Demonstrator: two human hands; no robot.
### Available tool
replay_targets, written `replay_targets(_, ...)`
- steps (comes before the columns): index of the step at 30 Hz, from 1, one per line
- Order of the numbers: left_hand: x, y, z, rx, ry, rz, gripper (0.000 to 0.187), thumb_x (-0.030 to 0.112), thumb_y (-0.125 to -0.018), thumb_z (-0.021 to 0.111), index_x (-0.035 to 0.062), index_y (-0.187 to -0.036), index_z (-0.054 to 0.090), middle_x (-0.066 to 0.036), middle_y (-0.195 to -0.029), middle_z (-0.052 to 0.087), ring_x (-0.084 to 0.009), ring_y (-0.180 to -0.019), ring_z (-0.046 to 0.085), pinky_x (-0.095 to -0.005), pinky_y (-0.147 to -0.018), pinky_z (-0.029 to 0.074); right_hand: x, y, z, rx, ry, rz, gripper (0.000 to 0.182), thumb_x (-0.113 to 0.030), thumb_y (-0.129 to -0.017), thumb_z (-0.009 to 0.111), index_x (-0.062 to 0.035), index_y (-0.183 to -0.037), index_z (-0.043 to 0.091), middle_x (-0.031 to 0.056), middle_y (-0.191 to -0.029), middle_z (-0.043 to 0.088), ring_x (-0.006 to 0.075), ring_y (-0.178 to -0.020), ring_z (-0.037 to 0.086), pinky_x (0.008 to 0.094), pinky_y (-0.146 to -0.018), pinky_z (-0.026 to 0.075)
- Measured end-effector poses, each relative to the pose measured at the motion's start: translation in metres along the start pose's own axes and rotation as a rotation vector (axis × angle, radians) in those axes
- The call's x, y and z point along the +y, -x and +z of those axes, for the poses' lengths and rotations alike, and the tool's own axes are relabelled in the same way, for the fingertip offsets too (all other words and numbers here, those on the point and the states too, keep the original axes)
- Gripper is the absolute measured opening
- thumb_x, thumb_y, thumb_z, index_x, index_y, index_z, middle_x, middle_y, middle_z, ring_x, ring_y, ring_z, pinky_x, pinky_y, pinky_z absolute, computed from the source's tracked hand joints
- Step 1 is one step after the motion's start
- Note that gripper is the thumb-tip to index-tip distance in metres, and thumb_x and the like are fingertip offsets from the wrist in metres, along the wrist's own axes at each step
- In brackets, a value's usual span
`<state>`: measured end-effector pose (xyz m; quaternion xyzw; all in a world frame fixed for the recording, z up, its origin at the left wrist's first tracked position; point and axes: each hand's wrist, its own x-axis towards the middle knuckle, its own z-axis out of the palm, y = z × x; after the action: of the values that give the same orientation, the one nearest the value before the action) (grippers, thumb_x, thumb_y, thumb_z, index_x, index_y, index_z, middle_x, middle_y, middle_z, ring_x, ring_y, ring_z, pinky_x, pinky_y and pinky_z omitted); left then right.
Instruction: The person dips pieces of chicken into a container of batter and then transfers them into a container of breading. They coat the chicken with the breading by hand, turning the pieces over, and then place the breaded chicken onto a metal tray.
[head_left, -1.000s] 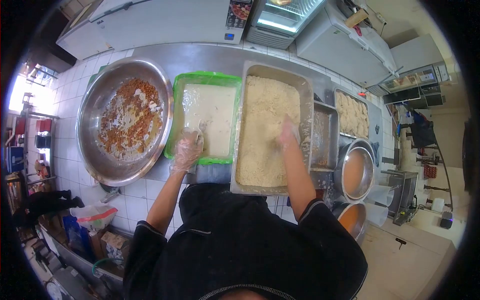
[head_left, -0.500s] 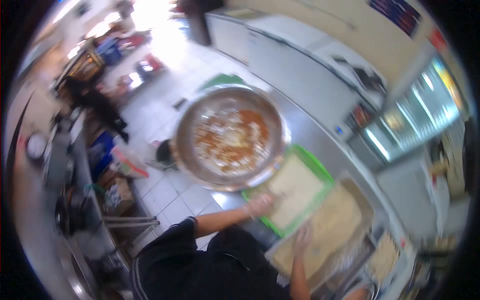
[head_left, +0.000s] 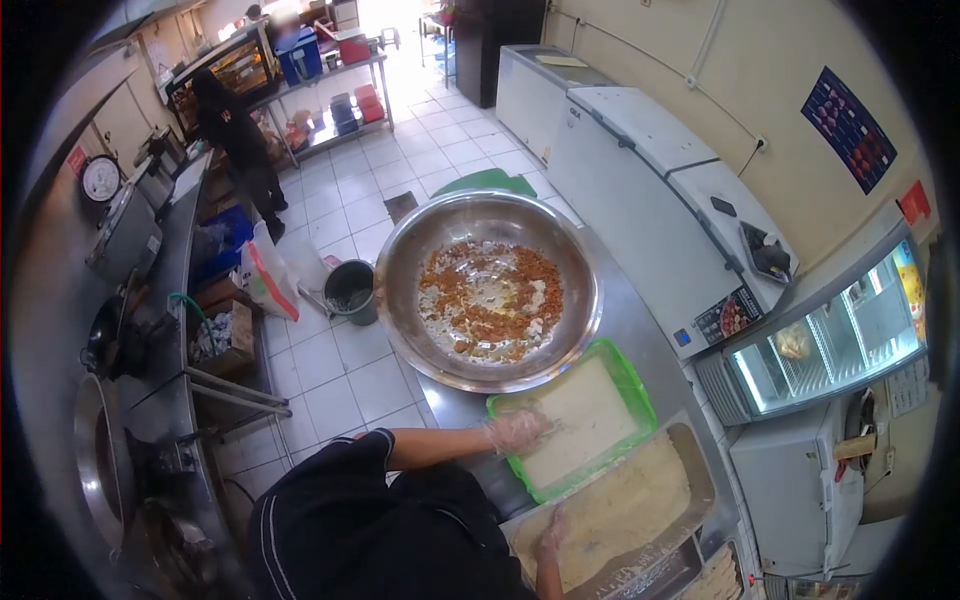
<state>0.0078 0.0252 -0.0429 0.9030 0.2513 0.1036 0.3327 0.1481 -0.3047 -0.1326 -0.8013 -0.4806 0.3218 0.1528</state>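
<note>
My left hand (head_left: 515,430), in a clear plastic glove, reaches over the near left edge of a green plastic tub (head_left: 640,400) with pale, milky liquid in it. Its fingers appear stretched out low at the liquid. Also gloved, my right hand (head_left: 553,530) is at the near left part of a metal tray (head_left: 705,480) of pale flour, fingers seemingly extended and holding nothing visible. Beyond the tub stands a large steel bowl (head_left: 400,345) with orange-brown seasoning, white powder and a wet patch at its bottom.
The steel table (head_left: 640,310) carries the bowl, tub and tray. White chest freezers (head_left: 640,180) and a glass-door fridge (head_left: 830,330) line the right. At left are a counter with a wok (head_left: 105,335) and a dark bucket (head_left: 350,290). Another person (head_left: 235,140) stands farther back.
The view has shifted and become sharper. My left hand remains at the tub's left side; my right hand remains at the flour tray, nearer its left end.
</note>
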Motion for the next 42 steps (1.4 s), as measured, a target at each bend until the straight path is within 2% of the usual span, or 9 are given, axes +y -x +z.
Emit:
replay_targets(5, -0.006, -0.003, 0.002, 0.068, 0.001, 0.089, 0.023, 0.022, -0.084, 0.06, 0.0042, -0.098, 0.064, -0.02, -0.083, 0.066, -0.0393, -0.077, 0.067, -0.0501, -0.074, 0.056, 0.008, -0.008, -0.02, -0.24, -0.135, 0.092, 0.074, -0.013, -0.088, 0.048, 0.0018, -0.158, 0.029, 0.0202, -0.158, 0.038, 0.0336, -0.146, 0.037, 0.0418, -0.122, 0.027)
replay_targets(9, -0.01, -0.002, 0.007, 0.084, -0.02, 0.118, 0.022, 0.02, -0.084, 0.059, 0.0047, -0.098, 0.065, -0.02, -0.085, 0.067, -0.0382, -0.078, 0.068, -0.0494, -0.075, 0.057, -0.005, -0.021, -0.032, -0.251, -1.148, 0.459, 0.076, -0.037, -0.092, 0.053, -0.0014, -0.156, 0.034, 0.0171, -0.151, 0.047, 0.0334, -0.137, 0.047, 0.0431, -0.115, 0.038)
replay_targets(12, -0.009, -0.002, 0.009, 0.088, -0.025, 0.109, 0.021, 0.018, -0.084, 0.057, 0.0054, -0.099, 0.065, -0.02, -0.087, 0.067, -0.0364, -0.078, 0.069, -0.0492, -0.073, 0.057, -0.014, -0.02, -0.043, -0.181, -1.456, 0.568, 0.081, -0.055, -0.096, 0.056, -0.0037, -0.155, 0.037, 0.0148, -0.145, 0.054, 0.0333, -0.13, 0.055, 0.044, -0.11, 0.045)
replay_targets(15, -0.011, -0.005, 0.019, 0.043, -0.066, 0.045, 0.022, 0.017, -0.084, 0.056, 0.0062, -0.102, 0.065, -0.02, -0.089, 0.068, -0.035, -0.08, 0.07, -0.0494, -0.072, 0.058, -0.019, -0.014, -0.052, -0.04, -1.336, 0.525, 0.091, -0.073, -0.09, 0.054, -0.0074, -0.151, 0.044, 0.0136, -0.138, 0.059, 0.0324, -0.121, 0.06, 0.0486, -0.1, 0.05)
replay_targets(19, -0.012, -0.008, 0.014, -0.053, -0.117, 0.004, 0.026, 0.017, -0.086, 0.054, 0.008, -0.108, 0.065, -0.018, -0.09, 0.068, -0.0341, -0.081, 0.07, -0.0492, -0.072, 0.059, -0.005, -0.003, -0.057, 0.046, -1.275, 0.569, 0.09, -0.074, -0.091, 0.054, -0.0078, -0.151, 0.044, 0.0136, -0.138, 0.059, 0.0325, -0.121, 0.06, 0.0488, -0.1, 0.05)
replay_targets(28, -0.012, -0.005, 0.019, 0.103, -0.125, 0.087, 0.026, 0.019, -0.089, 0.052, 0.0091, -0.108, 0.067, -0.017, -0.087, 0.069, -0.0349, -0.077, 0.069, -0.0486, -0.068, 0.058, -0.009, -0.004, -0.058, 0.035, -1.234, 0.63, 0.088, -0.074, -0.091, 0.053, -0.0086, -0.15, 0.045, 0.0136, -0.139, 0.058, 0.0327, -0.121, 0.059, 0.0493, -0.1, 0.049)
replay_targets(34, -0.016, -0.006, 0.019, 0.046, -0.095, 0.099, 0.044, 0.02, -0.089, 0.053, 0.0143, -0.132, 0.062, -0.016, -0.087, 0.068, -0.0344, -0.076, 0.069, -0.0496, -0.068, 0.058, -0.013, -0.013, -0.065, 0.072, -1.267, 0.667, 0.087, -0.074, -0.091, 0.052, -0.0092, -0.15, 0.046, 0.0136, -0.139, 0.058, 0.0329, -0.121, 0.059, 0.0497, -0.1, 0.049)
replay_targets(37, -0.016, -0.003, 0.02, 0.088, -0.075, 0.095, 0.027, 0.021, -0.094, 0.048, 0.0088, -0.109, 0.066, -0.017, -0.084, 0.067, -0.0345, -0.076, 0.067, -0.049, -0.073, 0.057, -0.019, -0.022, -0.077, 0.137, -1.283, 0.703, 0.087, -0.074, -0.091, 0.051, -0.0095, -0.149, 0.047, 0.0136, -0.139, 0.058, 0.033, -0.121, 0.059, 0.0499, -0.1, 0.049)
replay_targets(42, -0.017, -0.004, 0.017, 0.092, -0.086, 0.161, 0.026, 0.018, -0.089, 0.052, 0.007, -0.108, 0.066, -0.019, -0.083, 0.067, -0.0365, -0.076, 0.067, -0.0491, -0.072, 0.056, -0.04, -0.026, -0.112, 0.39, -1.302, 0.808, 0.086, -0.074, -0.092, 0.051, -0.01, -0.149, 0.047, 0.0136, -0.139, 0.058, 0.0332, -0.121, 0.059, 0.0502, -0.1, 0.048)
